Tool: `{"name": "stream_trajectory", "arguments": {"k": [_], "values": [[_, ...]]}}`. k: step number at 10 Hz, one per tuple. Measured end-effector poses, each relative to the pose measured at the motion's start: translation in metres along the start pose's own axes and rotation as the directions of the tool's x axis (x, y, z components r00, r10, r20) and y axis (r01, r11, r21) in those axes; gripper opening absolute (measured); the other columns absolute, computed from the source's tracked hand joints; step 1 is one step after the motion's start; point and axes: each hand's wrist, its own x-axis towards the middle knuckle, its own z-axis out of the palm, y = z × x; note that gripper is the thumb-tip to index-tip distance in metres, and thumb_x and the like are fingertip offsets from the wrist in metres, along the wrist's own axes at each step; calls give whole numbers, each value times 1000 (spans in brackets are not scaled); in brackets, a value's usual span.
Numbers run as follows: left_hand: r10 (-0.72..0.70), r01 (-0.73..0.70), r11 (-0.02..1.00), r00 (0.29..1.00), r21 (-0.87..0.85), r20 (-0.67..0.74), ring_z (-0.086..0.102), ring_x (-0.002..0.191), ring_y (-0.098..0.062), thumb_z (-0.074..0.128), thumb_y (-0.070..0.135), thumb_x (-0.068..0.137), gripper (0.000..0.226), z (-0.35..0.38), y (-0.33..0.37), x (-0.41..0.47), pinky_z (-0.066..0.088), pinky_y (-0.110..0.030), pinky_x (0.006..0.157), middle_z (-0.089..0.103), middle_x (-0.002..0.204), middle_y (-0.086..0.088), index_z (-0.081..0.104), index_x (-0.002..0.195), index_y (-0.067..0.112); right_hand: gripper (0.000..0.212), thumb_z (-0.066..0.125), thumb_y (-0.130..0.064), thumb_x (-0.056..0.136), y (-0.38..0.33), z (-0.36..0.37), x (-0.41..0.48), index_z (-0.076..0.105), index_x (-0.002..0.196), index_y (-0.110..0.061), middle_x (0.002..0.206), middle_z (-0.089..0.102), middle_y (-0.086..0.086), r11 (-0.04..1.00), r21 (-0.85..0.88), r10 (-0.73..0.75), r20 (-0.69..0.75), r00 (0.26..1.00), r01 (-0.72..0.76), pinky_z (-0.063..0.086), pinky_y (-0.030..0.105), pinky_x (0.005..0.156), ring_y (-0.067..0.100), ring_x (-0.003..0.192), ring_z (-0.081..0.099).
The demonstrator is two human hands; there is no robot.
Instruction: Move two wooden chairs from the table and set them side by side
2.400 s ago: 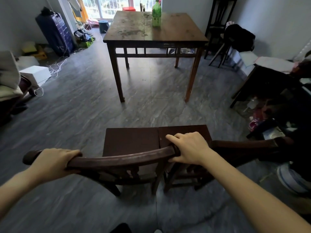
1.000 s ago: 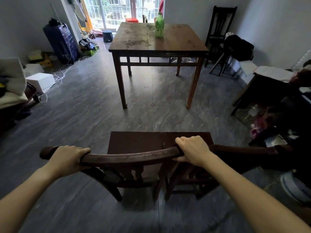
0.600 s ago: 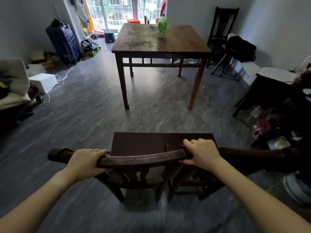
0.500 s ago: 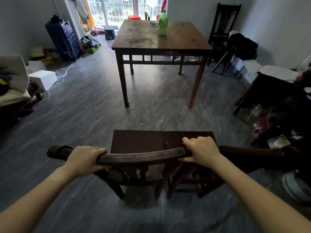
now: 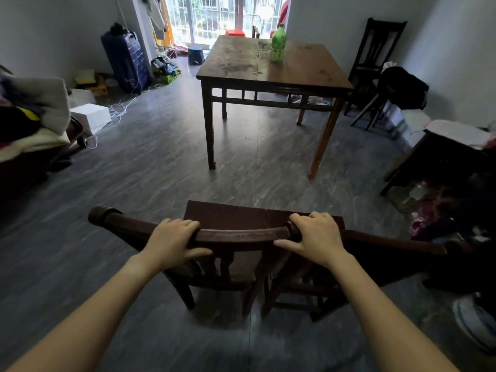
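Two bare hands rest on the curved top rail of the left dark wooden chair. The left hand is clasped over the rail toward its middle, fingers draped across the front and thumb tucked along the near underside. The right hand is wrapped around the rail's right end, fingers curled over the top and thumb stretched along the near side.

This chair stands on the grey streaked floor with its seat facing the square brown wooden table, well apart from it. Just beside it on the right stands the second dark wooden chair, the two seats meeting edge to edge; its far right end merges into dark clutter and is hard to make out.

On the table stands a green plastic bottle, upright, its contents unclear. A black chair stands against the far wall, a dark blue suitcase leans at the left wall, and a white box sits on the floor nearby. Both forearms are cut off by the bottom edge.
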Motion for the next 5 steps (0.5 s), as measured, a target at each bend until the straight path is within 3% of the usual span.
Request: {"name": "stream_trajectory", "arguments": {"k": [1, 2, 3, 4, 5], "values": [[-31, 31, 997, 999, -77, -10, 61, 93, -21, 43, 66, 76, 57, -1, 26, 3, 42, -36, 80, 67, 103, 0, 55, 105, 19, 64, 38, -73, 77, -5, -5, -5, 56, 111, -22, 105, 70, 3, 995, 51, 77, 74, 994, -81, 37, 41, 92, 27, 106, 55], [-75, 62, 945, 997, -321, -30, 59, 104, -20, 48, 51, 83, 46, -15, 47, -1, 45, -36, 89, 65, 116, -3, 54, 117, 20, 64, 43, -62, 83, -14, -17, -13, 42, 133, -21, 138, 51, 3, 958, 176, 184, 225, 957, -226, 20, 51, 109, 28, 135, 30], [-138, 86, 838, 989, -539, -57, 58, 107, -18, 52, 42, 85, 41, -31, 61, -16, 47, -35, 91, 64, 118, -4, 53, 119, 20, 61, 50, -55, 84, -29, -38, -28, 42, 134, -20, 141, 48, 4, 880, 370, 234, 209, 949, -299, 24, 50, 110, 28, 135, 32], [-254, 18, 616, 951, -787, -176, 57, 109, -17, 50, 34, 88, 35, -68, 77, -46, 45, -20, 87, 62, 115, -1, 55, 119, 17, 53, 57, -46, 84, -64, -81, -54, 50, 128, -17, 133, 55, 9, 669, 693, 309, 70, 949, -269, 38, 30, 95, 23, 120, 50], [-271, -47, 496, 940, -867, -207, 55, 111, -16, 46, 37, 89, 37, -87, 81, -66, 43, -21, 89, 60, 119, -2, 53, 120, 20, 47, 57, -41, 86, -85, -104, -76, 53, 125, -16, 127, 58, 8, 482, 856, 344, 9, 939, -185, 41, 26, 88, 17, 112, 55]]}}
